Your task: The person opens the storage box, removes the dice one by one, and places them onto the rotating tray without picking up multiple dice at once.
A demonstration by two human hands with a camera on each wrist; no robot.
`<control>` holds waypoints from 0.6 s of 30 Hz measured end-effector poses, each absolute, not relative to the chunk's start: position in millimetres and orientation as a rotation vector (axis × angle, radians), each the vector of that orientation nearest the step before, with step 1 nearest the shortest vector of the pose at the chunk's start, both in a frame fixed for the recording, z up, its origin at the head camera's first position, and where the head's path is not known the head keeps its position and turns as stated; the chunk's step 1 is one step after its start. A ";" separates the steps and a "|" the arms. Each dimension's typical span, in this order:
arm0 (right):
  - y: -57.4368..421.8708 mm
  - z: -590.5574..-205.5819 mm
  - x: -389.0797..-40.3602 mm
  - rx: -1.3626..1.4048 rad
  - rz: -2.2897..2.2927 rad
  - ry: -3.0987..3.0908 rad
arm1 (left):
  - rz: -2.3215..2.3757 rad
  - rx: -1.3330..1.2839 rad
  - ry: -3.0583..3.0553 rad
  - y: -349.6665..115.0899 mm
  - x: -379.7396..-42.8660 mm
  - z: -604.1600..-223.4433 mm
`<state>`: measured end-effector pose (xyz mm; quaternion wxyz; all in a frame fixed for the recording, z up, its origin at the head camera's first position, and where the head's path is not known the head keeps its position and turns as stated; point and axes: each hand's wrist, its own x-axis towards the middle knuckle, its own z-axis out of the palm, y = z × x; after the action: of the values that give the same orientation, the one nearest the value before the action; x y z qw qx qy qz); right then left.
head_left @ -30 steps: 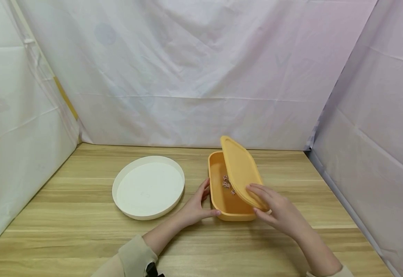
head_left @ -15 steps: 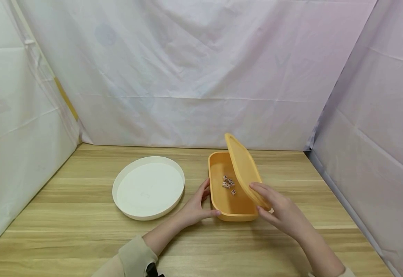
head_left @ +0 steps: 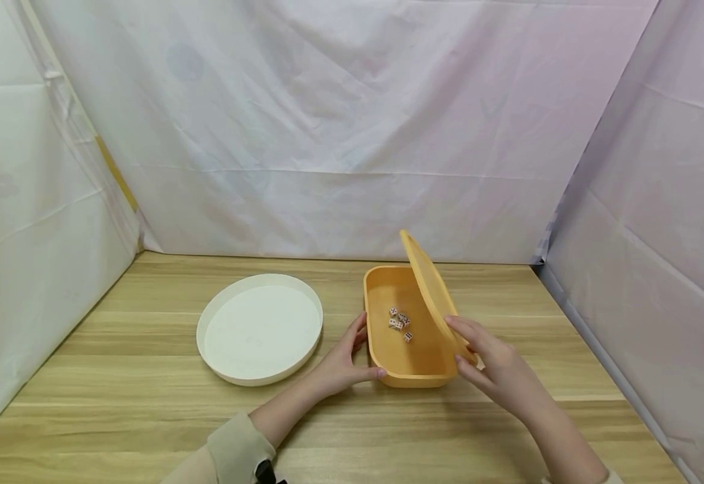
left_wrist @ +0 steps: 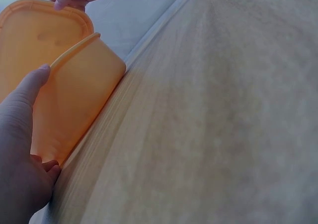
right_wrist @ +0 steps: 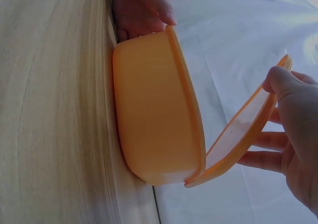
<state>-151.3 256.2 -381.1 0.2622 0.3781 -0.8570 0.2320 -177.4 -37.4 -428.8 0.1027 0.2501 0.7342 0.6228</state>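
Observation:
In the head view, a rectangular orange plastic box point(head_left: 412, 381) stands uncovered on the table, with several small dotted dice point(head_left: 398, 324) lying loose on its floor. My left hand point(head_left: 336, 366) holds its near left corner, fingers along the left wall and thumb up at the front rim. Between thumb and fingers, my right hand point(head_left: 503, 373) pinches the near end of the matching orange lid point(head_left: 427, 275). That lid leans steeply over the box's right side, far end raised. The right wrist view shows the lid's point(right_wrist: 243, 129) lower edge right at the box rim.
A round white shallow tray point(head_left: 261, 329) sits on the wooden table point(head_left: 146, 417) to the left of the box. Pale cloth point(head_left: 340, 134) hangs behind the table and along both sides.
My right hand has tilted the lid further up and to the right, so more of the box's inside and the dice shows. The left hand and the box stay put.

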 end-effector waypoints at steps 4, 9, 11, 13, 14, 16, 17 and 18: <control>256.5 -380.3 -151.0 1.015 0.644 -2.296 | 1.848 0.731 2.162 -37.3 -176.7 -428.1; 257.9 -376.7 -148.9 0.976 0.696 -2.325 | 1.848 0.721 2.170 -36.9 -176.2 -427.4; 258.8 -375.7 -148.7 0.968 0.722 -2.322 | 1.845 0.719 2.173 -36.9 -176.2 -427.3; 259.4 -375.2 -148.7 0.964 0.745 -2.303 | 1.843 0.717 2.175 -36.9 -176.1 -427.1; 259.8 -375.3 -148.8 0.962 0.753 -2.290 | 1.842 0.717 2.174 -36.9 -176.0 -426.9; 260.5 -375.4 -148.8 0.949 0.766 -2.272 | 1.842 0.716 2.171 -37.0 -176.0 -426.7; 260.7 -375.1 -148.5 0.938 0.765 -2.269 | 1.844 0.716 2.169 -37.2 -176.1 -427.1; 261.1 -375.3 -148.5 0.930 0.769 -2.258 | 1.846 0.716 2.165 -37.2 -176.0 -427.0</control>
<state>-148.5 261.1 -375.3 0.2866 0.3481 -0.8449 0.2877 -176.0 -37.2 -427.0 0.1036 0.2428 0.7340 0.6257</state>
